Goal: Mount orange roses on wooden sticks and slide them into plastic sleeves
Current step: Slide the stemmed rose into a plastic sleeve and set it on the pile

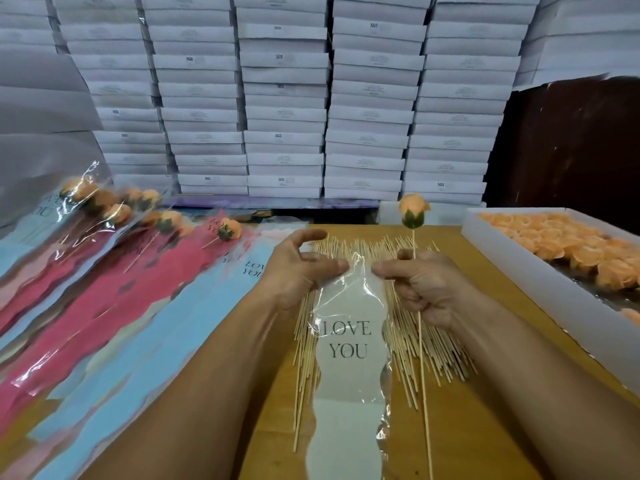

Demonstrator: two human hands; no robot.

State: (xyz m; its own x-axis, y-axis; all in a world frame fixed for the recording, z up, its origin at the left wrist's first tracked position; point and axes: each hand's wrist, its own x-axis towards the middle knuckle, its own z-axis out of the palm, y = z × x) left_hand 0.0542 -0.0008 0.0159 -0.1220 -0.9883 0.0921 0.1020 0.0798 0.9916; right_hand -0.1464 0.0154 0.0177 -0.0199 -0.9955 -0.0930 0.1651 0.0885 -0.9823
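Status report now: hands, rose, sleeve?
Both hands pinch sleeve mouth. Right hand also grips stick, rose mounted, outside sleeve. Left hand. Nothing blocks.

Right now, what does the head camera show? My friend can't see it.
Two hands pinch open a clear "LOVE YOU" sleeve over loose sticks; the right hand also holds a rose on its stick. A box of roses sits right, filled sleeves left.

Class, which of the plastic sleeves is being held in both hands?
The white sleeve over the sticks, pinched by the left hand and right hand; the pink and blue ones lie untouched.
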